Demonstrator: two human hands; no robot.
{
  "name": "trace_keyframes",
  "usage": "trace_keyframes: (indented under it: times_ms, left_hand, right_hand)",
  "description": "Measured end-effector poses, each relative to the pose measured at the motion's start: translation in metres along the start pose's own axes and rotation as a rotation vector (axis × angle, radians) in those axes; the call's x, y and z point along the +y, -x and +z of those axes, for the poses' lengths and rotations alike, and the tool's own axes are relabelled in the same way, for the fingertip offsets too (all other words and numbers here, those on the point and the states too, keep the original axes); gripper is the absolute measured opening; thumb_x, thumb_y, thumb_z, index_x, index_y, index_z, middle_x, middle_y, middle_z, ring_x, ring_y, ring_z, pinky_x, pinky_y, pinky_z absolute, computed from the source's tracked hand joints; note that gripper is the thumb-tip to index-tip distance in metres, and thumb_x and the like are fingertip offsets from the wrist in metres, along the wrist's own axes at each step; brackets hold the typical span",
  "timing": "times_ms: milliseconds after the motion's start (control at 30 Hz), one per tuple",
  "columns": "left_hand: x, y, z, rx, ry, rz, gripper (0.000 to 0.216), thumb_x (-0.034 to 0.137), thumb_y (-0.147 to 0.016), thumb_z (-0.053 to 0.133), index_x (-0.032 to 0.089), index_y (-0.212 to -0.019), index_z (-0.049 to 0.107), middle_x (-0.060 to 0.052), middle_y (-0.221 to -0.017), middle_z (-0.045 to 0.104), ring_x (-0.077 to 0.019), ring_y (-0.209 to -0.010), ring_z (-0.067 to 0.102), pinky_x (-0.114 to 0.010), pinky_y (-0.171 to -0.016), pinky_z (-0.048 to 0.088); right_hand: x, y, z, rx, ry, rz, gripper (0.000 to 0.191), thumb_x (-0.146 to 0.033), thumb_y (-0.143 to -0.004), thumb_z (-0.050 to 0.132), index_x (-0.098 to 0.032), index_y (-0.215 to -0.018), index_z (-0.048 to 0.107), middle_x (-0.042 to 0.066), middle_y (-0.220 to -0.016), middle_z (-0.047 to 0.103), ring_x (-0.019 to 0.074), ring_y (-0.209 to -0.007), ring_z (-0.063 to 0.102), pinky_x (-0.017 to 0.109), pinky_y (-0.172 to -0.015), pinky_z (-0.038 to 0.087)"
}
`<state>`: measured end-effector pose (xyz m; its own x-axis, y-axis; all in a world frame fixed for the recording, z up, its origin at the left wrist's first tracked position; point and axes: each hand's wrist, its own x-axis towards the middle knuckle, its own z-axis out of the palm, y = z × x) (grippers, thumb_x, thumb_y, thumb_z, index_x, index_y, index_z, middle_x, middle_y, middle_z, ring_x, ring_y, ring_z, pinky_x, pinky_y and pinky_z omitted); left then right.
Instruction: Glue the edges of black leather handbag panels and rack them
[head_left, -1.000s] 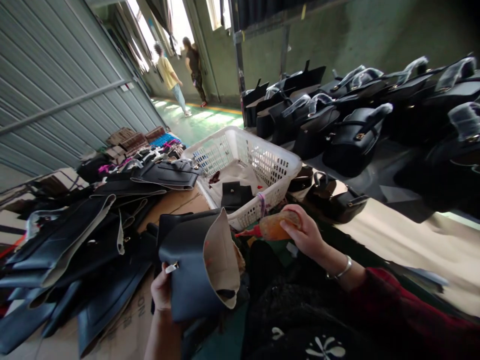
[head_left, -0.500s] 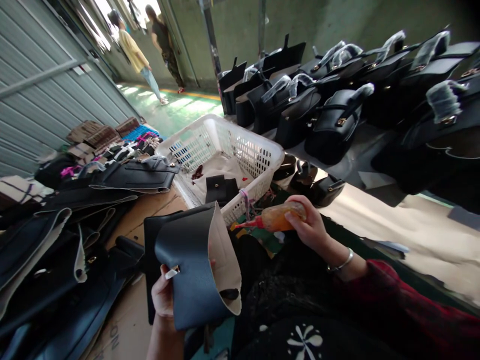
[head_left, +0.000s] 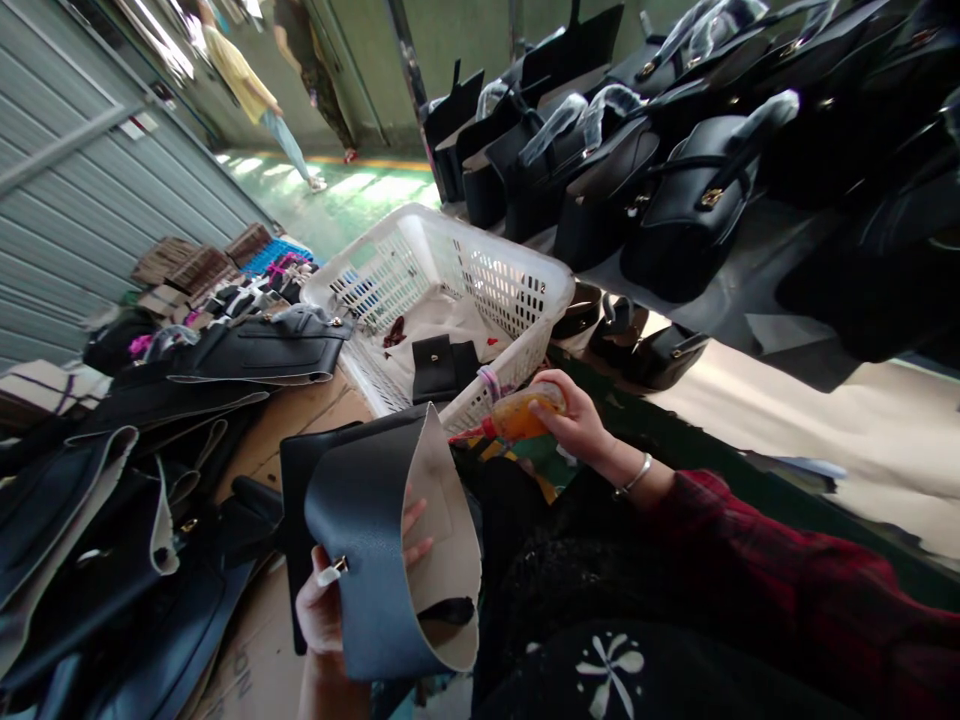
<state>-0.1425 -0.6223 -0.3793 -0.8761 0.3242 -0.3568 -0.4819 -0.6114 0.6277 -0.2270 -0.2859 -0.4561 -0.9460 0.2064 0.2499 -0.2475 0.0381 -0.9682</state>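
My left hand (head_left: 324,610) grips a black leather bag body (head_left: 371,520), thumb on the outside by a gold clasp (head_left: 339,566) and fingers inside against the beige lining (head_left: 442,530). The bag's raw open edge faces right, and a dark strap (head_left: 448,610) shows within it. In my right hand (head_left: 574,415) is a squeeze bottle (head_left: 525,412) of amber liquid, fingers wrapped round its base. Its red nozzle (head_left: 471,432) points left, close to the bag's upper open edge; whether they touch I cannot tell.
A white plastic basket (head_left: 559,290) holding a black piece (head_left: 433,368) stands ahead. Unfinished black bags (head_left: 67,500) pile up on cardboard (head_left: 259,640) at left. Black handbags (head_left: 690,200) line a rack at right. Two people (head_left: 244,80) are by the far wall.
My right hand has brought the bottle left, nearer the bag's edge. The bag has turned slightly, so my left fingers now show inside it. The camera view has tilted down a little.
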Motion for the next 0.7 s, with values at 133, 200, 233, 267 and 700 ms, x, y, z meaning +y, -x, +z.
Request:
trace_keyframes:
  times_ms: [133,200,233,267,700]
  left_hand:
    - [-0.003,0.001,-0.005,0.13,-0.055,-0.016,0.076,0.065,-0.075,0.067,0.022,-0.136,0.062,-0.02,-0.155,0.043,-0.05,-0.148,0.016,-0.076,-0.112,0.01]
    - [-0.002,0.001,-0.005,0.14,-0.07,-0.03,0.078,0.068,-0.073,0.066,0.022,-0.136,0.063,-0.019,-0.157,0.041,-0.0493,-0.149,0.013,-0.075,-0.113,0.007]
    - [-0.002,0.001,-0.006,0.138,-0.067,-0.036,0.077,0.068,-0.073,0.066,0.023,-0.136,0.063,-0.018,-0.157,0.041,-0.0488,-0.149,0.013,-0.074,-0.113,0.006]
    - [-0.002,0.002,-0.006,0.135,-0.06,-0.04,0.077,0.067,-0.073,0.067,0.024,-0.137,0.062,-0.017,-0.157,0.041,-0.0483,-0.149,0.013,-0.074,-0.113,0.007]
    - [-0.004,0.003,-0.002,0.141,-0.041,-0.023,0.073,0.065,-0.076,0.066,0.028,-0.138,0.061,-0.014,-0.156,0.044,-0.0462,-0.15,0.014,-0.068,-0.115,0.02]
  right_hand:
    - [0.004,-0.005,0.005,-0.036,-0.02,0.003,0.027,-0.044,-0.079,0.068,-0.024,-0.093,0.057,0.001,-0.08,0.057,0.0186,-0.069,0.053,0.033,-0.066,0.047]
    - [0.006,-0.007,0.007,-0.056,-0.026,0.019,0.029,-0.046,-0.078,0.069,-0.024,-0.092,0.056,0.001,-0.079,0.056,0.0183,-0.067,0.052,0.032,-0.065,0.046]
    - [0.008,-0.008,0.008,-0.064,-0.027,0.032,0.03,-0.047,-0.078,0.069,-0.024,-0.091,0.056,0.001,-0.078,0.056,0.0183,-0.067,0.051,0.032,-0.065,0.046]
    - [0.009,-0.009,0.009,-0.069,-0.029,0.044,0.031,-0.049,-0.078,0.069,-0.024,-0.091,0.056,0.001,-0.077,0.055,0.0183,-0.067,0.051,0.032,-0.064,0.046]
    - [0.015,0.002,0.004,-0.144,-0.079,0.117,0.041,-0.06,-0.075,0.072,-0.024,-0.09,0.059,0.001,-0.078,0.057,0.0178,-0.066,0.052,0.032,-0.064,0.046]
